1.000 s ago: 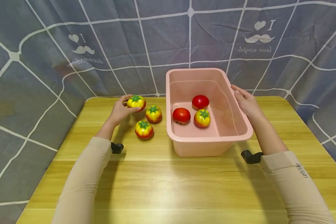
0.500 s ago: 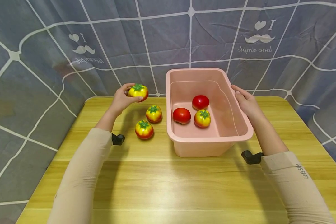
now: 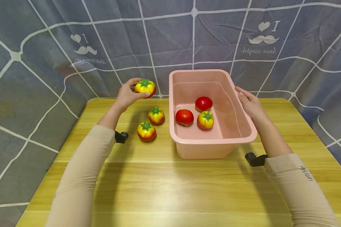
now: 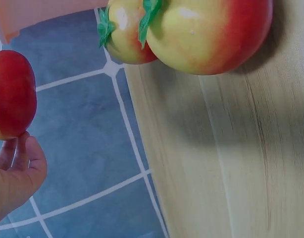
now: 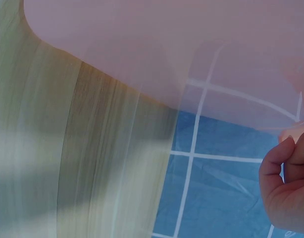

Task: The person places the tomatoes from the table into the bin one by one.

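My left hand (image 3: 126, 95) holds a yellow-and-red tomato (image 3: 146, 88) with a green leafy top, up above the table's back edge. In the left wrist view the fingertips touch the red side of that tomato (image 4: 13, 94). Two similar tomatoes sit on the table below: one nearer the bin (image 3: 156, 116), the other closer to me (image 3: 146, 131). On the right, my right hand (image 3: 251, 105) grips the rim of a pink plastic bin (image 3: 206, 141). Inside it lie a red tomato (image 3: 184, 117), another red tomato (image 3: 203, 103) and a yellow-and-red tomato (image 3: 205, 120).
The wooden table (image 3: 164, 189) extends in front of the bin. A grey-blue curtain (image 3: 167, 41) with white lines hangs right behind the table and along both sides. Black wrist mounts (image 3: 121, 137) stick out at both cuffs.
My left hand has lifted the tomato off the table, up and a little to the right toward the bin. The right hand, the bin and the other tomatoes have stayed in place.
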Demonstrator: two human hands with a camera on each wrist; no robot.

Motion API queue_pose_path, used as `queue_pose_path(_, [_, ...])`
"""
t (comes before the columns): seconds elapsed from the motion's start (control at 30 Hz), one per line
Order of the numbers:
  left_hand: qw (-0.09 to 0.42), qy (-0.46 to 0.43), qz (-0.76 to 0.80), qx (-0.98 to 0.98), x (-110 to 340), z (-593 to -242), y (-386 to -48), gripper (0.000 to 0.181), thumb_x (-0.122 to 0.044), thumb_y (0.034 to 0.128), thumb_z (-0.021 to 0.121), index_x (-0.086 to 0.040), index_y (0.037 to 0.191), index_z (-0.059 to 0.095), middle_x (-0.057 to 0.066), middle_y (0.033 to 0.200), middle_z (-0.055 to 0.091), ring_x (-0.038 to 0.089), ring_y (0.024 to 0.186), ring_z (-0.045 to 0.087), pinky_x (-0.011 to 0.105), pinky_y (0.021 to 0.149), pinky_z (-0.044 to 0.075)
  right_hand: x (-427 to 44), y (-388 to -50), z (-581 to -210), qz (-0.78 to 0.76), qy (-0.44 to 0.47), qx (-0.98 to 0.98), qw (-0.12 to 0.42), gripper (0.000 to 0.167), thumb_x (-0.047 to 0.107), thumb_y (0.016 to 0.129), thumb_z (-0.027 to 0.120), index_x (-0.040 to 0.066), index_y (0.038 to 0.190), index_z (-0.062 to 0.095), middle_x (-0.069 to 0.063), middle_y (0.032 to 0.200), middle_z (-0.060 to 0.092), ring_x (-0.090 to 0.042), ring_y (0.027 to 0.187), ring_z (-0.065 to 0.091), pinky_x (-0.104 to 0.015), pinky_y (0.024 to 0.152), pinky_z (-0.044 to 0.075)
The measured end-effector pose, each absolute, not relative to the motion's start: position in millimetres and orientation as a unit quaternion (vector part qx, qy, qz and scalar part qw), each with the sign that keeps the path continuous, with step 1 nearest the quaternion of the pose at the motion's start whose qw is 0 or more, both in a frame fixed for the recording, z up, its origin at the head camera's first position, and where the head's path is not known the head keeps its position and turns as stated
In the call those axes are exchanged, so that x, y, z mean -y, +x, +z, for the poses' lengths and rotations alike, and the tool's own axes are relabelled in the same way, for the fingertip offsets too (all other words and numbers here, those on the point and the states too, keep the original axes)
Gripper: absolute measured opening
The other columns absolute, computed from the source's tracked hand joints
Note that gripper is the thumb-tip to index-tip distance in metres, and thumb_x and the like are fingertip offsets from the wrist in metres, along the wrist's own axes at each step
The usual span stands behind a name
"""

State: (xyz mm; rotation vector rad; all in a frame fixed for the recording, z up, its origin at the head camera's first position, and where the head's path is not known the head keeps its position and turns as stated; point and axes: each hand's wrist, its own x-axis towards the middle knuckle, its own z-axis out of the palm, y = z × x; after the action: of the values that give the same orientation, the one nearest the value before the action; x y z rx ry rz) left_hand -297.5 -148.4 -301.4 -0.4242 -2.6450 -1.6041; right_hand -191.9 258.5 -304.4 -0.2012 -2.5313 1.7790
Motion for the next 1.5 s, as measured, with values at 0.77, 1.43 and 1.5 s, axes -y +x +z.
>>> queue_pose_path(0.77, [0.017,-0.173,-0.477,0.861,137,-261,-292,0.067,-0.017,0.0793,0.075,-0.008,0.137,0.043,0.014,0.136,0.043,0.03,0.118,0.044,0.04,0.096,0.043,-257,-192,-305,0.563,-0.066,0.824,0.021,0.055,0.044,0.098,0.033,0.02,0.147,0.028,-0.012,0.148,0.031,-0.019,0.122,0.045,-0.01,0.078,0.044])
queue_pose_path(1.43, [0.014,-0.211,-0.489,0.846,83,-257,-293,0.065,-0.019,0.0787,0.075,-0.01,0.136,0.045,0.011,0.13,0.047,0.025,0.111,0.047,0.031,0.088,0.047,-257,-190,-309,0.571,-0.067,0.818,0.024,0.055,0.043,0.098,0.035,0.021,0.147,0.028,-0.011,0.15,0.028,-0.024,0.127,0.04,-0.01,0.077,0.044])
queue_pose_path(1.5, [0.014,-0.216,-0.489,0.845,79,-258,-293,0.065,-0.02,0.0787,0.075,-0.01,0.136,0.045,0.01,0.13,0.047,0.025,0.11,0.048,0.03,0.088,0.047,-257,-190,-310,0.574,-0.068,0.816,0.024,0.054,0.042,0.098,0.035,0.021,0.147,0.029,-0.011,0.15,0.028,-0.023,0.127,0.041,-0.01,0.077,0.044])
